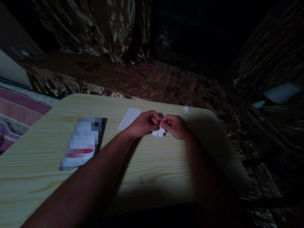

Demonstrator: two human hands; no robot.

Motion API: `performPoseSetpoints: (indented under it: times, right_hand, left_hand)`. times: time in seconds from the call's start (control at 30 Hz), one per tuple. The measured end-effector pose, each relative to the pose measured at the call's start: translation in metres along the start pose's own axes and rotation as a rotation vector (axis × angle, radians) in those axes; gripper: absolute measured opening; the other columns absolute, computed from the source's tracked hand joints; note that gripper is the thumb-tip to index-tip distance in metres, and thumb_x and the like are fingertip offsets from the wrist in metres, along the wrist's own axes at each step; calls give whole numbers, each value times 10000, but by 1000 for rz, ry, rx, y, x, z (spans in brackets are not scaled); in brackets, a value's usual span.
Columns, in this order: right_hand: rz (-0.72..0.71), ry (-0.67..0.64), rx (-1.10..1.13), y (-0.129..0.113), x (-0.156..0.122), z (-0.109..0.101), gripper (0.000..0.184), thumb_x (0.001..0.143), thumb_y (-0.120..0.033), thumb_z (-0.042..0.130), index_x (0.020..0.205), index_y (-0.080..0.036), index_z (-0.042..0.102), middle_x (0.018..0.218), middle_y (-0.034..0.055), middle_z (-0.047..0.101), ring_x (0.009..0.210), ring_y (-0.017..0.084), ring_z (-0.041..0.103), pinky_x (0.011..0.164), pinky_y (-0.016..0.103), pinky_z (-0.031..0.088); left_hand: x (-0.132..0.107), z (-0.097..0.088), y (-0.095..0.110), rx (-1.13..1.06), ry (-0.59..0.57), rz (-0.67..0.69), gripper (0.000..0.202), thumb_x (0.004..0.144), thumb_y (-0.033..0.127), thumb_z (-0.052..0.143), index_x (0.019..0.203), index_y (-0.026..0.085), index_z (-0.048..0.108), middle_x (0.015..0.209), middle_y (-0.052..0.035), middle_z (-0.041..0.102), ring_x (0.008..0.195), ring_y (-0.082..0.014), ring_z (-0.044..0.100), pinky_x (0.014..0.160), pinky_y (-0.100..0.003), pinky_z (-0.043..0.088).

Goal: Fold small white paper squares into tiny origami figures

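Note:
Both my hands meet over the far half of a pale wooden table (152, 164). Between them is a small piece of folded white paper (158, 132), with several pointed flaps spreading toward me. My left hand (145, 123) pinches its upper left side between thumb and fingers. On the other side, my right hand (175, 126) grips the paper's upper right edge with its fingertips. The top of the folded paper is hidden by my fingers. Just left of my left hand lies a stack or sheet of white paper (129, 117), flat on the wood.
A blurred-out white packet with a red band (82, 139) lies at the left of the table. Another small folded white paper shape (186, 109) sits by the far right edge. Beyond stand a patterned covered seat (142, 76) and a white lamp with a cord (281, 93).

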State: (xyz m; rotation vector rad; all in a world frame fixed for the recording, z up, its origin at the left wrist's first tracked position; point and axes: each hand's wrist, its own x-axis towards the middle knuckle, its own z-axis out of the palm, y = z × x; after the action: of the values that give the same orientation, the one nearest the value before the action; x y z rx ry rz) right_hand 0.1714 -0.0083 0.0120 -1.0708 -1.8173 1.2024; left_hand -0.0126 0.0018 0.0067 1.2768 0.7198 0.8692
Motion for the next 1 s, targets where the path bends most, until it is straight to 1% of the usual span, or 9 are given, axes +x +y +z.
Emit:
performPoseSetpoints:
  times: [0.2,0.47,0.67,0.73,0.9,1.0]
  right_hand:
    - [-13,32,-61,3,1,2,139,777,-293,592,784,-155,606,682,5,613,591,108,545,535,211,403]
    - [-29,90,-153,3,1,2,151,795,-305,570,795,-160,614,694,11,624,599,113,550,538,215,411]
    - [-55,165,-129,3,3,1,150,795,-313,578,792,-166,609,734,22,647,645,125,588,580,232,459]
    - [-51,196,-81,2,3,3,159,794,-328,585,796,-170,602,741,21,648,655,126,600,585,234,476]
    - [-13,268,47,0,5,5,208,763,-379,626,800,-177,587,721,9,634,603,115,601,534,229,500]
    - [-17,313,69,0,7,7,207,745,-373,647,797,-181,589,711,7,634,593,113,600,540,235,513]
  left_hand:
    - [0,1,-3,66,-2,28,300,612,154,730,817,174,512,617,42,596,497,-67,501,501,-187,372]
    - [1,1,-2,93,52,40,294,601,157,734,813,170,531,615,37,594,488,-66,496,486,-183,363]
    - [-1,10,-1,94,99,67,371,575,189,766,868,174,540,658,23,614,545,-101,559,497,-196,390]
    - [-1,12,-2,110,142,81,377,583,189,759,890,179,541,668,21,620,546,-107,564,493,-198,391]
    - [0,16,-1,77,340,155,381,579,184,754,897,181,546,684,25,622,552,-100,555,521,-203,405]
    - [1,19,1,34,390,199,362,585,188,744,894,176,556,746,7,643,596,-106,571,560,-212,423]
